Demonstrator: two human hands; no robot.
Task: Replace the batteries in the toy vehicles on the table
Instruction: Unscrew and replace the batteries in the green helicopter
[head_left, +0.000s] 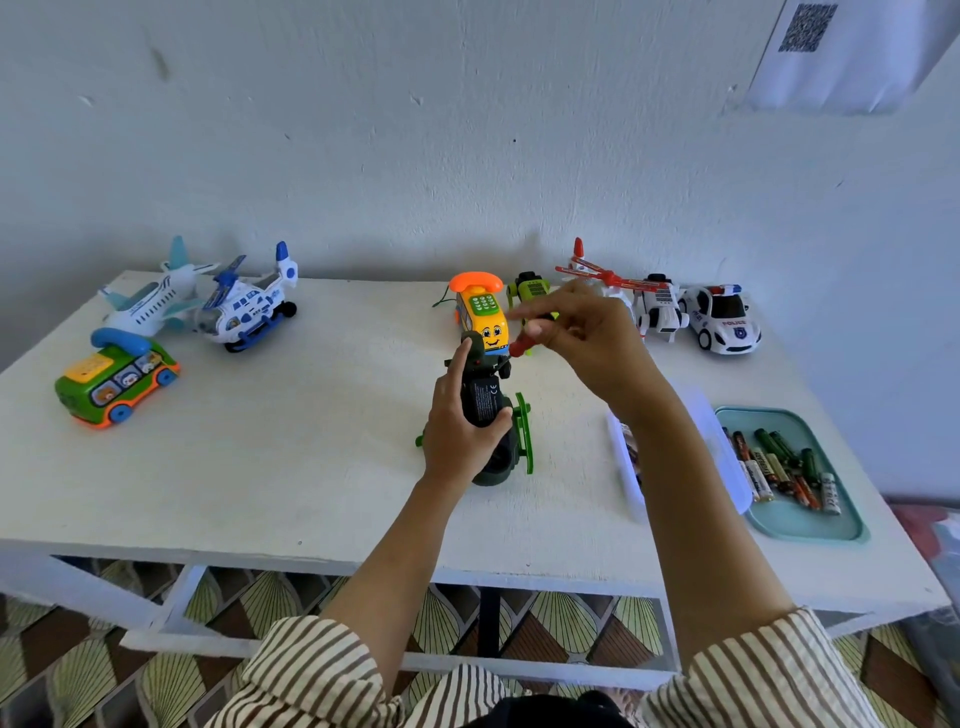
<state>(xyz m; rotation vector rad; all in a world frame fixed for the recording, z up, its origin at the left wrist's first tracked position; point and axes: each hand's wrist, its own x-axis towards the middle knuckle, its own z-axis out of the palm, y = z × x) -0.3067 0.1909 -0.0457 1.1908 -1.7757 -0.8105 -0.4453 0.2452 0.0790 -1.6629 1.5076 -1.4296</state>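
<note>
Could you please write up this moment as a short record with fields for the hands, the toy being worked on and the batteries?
Toy in work: dark green plastic toy helicopter, underside up, over the white table
Left hand: grips the helicopter's body
Right hand: pinches a red-handled screwdriver at the helicopter's far end
Batteries: loose cylindrical batteries lying in a teal plastic tray, on the table's right side
Screwdriver tip contact: cannot tell
</note>
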